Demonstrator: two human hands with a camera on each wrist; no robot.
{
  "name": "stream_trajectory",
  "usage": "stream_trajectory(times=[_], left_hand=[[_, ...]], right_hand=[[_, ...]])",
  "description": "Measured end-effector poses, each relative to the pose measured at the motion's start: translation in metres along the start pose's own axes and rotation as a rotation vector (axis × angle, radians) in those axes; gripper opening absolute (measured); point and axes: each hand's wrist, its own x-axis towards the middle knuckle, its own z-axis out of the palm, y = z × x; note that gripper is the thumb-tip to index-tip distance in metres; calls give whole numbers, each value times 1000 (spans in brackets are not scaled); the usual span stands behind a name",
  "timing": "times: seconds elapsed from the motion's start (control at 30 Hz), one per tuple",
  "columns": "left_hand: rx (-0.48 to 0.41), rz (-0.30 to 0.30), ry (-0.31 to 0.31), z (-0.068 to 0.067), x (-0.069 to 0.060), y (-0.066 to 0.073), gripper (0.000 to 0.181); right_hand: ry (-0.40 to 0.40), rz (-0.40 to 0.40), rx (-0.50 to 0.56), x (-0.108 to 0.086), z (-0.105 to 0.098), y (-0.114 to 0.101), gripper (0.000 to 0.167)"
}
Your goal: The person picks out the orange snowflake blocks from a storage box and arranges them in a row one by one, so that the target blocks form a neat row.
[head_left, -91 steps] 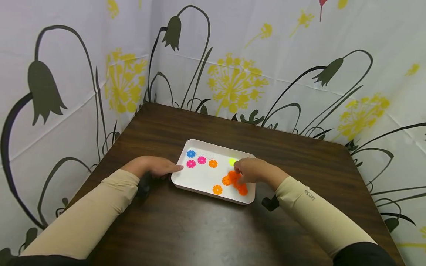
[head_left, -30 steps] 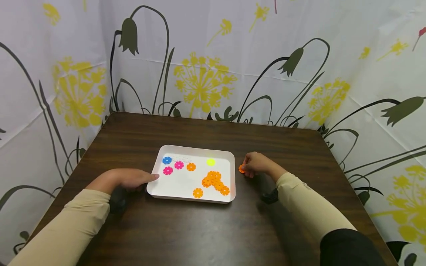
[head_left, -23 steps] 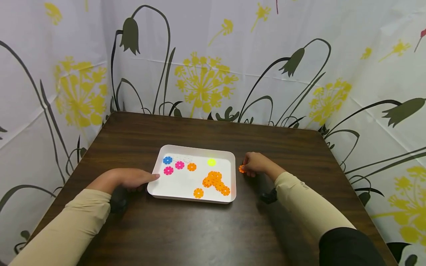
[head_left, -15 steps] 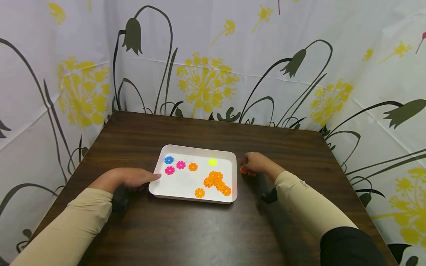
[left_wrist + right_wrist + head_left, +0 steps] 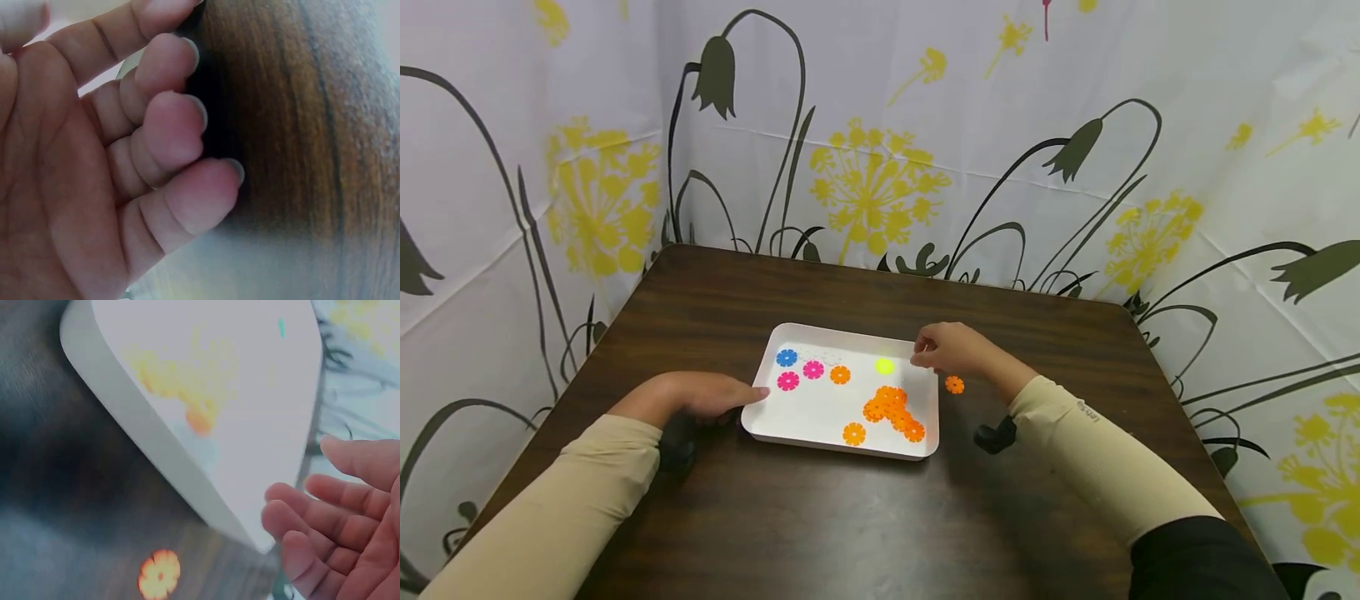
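Note:
At the left end of the white tray (image 5: pixel 842 452), my left hand (image 5: pixel 711 393) holds the rim, thumb on top; its other fingers (image 5: pixel 175 131) are bent just above the wood. My right hand (image 5: pixel 955 348) hovers over the tray's right edge with nothing between its parted fingers. Just outside that edge an orange flower-shaped disc (image 5: pixel 954 385) lies flat on the table. Inside the tray are a heap of orange discs (image 5: pixel 891 408), a yellow disc (image 5: pixel 885 366), a blue disc (image 5: pixel 787 357), two pink discs (image 5: pixel 813 369) and two separate orange discs (image 5: pixel 853 433).
Faint clear discs (image 5: pixel 822 356) lie near the tray's back left. The dark wooden table (image 5: pixel 820 533) extends around the tray. A white curtain (image 5: pixel 880 75) printed with flowers hangs behind and at both sides.
My right hand took an orange disc from the tray, set it on the table to the right, and let it go. It has since moved back left over the tray's edge.

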Motion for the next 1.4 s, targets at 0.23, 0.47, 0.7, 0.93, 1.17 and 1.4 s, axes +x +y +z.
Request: stream_trajectory(times=[0.23, 0.47, 0.7, 0.93, 1.17, 1.4], left_hand=[[13, 0, 3, -2, 0, 2, 64], [12, -17, 4, 0, 1, 0, 61], [14, -13, 14, 2, 0, 0, 61], [17, 0, 27, 0, -1, 1, 61], [7, -7, 25, 1, -2, 1, 61], [-6, -14, 17, 0, -1, 1, 59]], right_hand=[[-90, -29, -269, -8, 33, -29, 31], [-86, -6, -399, -18, 56, -38, 28], [-74, -43, -399, -19, 64, -34, 22], [-7, -159, -390, -14, 56, -27, 14], [-39, -132, -213, -11, 43, -18, 3], [-44, -89, 62, -11, 34, -5, 10]])
